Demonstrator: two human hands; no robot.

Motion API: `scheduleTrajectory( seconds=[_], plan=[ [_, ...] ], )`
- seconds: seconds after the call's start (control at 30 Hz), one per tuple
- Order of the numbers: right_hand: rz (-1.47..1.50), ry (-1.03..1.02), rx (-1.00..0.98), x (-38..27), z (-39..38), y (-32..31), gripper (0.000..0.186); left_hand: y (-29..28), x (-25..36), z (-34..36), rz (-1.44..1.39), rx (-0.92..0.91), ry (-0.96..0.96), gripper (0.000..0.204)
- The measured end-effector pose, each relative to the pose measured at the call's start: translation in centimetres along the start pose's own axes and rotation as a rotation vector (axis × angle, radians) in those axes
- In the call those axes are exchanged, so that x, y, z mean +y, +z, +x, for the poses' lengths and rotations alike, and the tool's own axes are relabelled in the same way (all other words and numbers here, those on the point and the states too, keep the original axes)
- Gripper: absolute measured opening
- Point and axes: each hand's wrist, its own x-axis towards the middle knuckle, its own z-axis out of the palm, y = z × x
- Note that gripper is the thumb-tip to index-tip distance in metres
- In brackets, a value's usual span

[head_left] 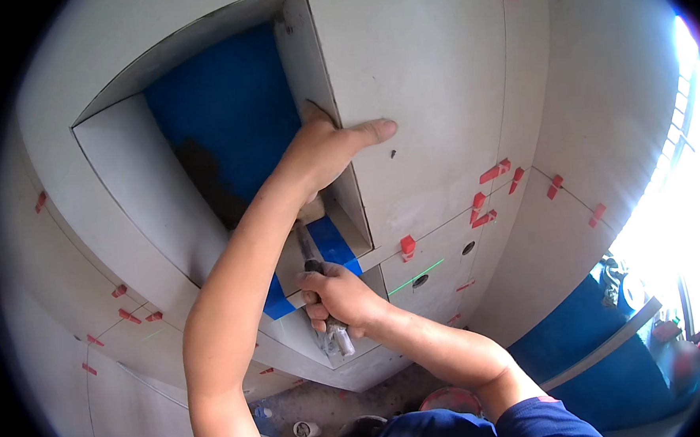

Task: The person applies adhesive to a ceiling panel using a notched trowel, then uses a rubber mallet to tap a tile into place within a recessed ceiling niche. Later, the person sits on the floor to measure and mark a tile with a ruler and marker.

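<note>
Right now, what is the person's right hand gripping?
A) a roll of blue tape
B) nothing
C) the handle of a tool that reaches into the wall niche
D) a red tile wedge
C: the right hand is closed around a tool handle that runs up into the niche, while the left hand presses on the niche's tile edge.

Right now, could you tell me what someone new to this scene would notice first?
The eye goes first to the blue niche recessed in the grey tiled wall, upper centre. The left hand presses a tile strip at the niche's right edge, while the right hand grips a tool just below it. Red clips dot the tile joints, and a window glares at far right.
</note>
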Motion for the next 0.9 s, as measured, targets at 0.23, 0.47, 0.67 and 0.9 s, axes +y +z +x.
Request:
scheduleTrajectory(
  seconds=[0.23, 0.47, 0.67, 0.9],
  plan=[
    [0.086, -0.003, 0.096, -1.4, -3.5, 0.9, 0.018, 0.3, -1.0, -0.4, 0.042, 0.023, 0.023, 0.055],
    [0.246, 0.029, -0.012, -2.4, -2.7, -0.8, 0.018, 0.0, -0.4, -0.5, 0.077, -0.028, -0.039, 0.083],
    [0.064, 0.103, -0.087, -3.4, -0.8, -0.4, 0.025, 0.2, 0.0, -0.7, 0.098, 0.037, -0.03, 0.08],
    [0.154, 0.101, -0.071, -2.8, 0.6, 1.4, 0.023, 0.4, -1.0, -0.3, 0.073, 0.079, 0.037, 0.078]
  ],
)
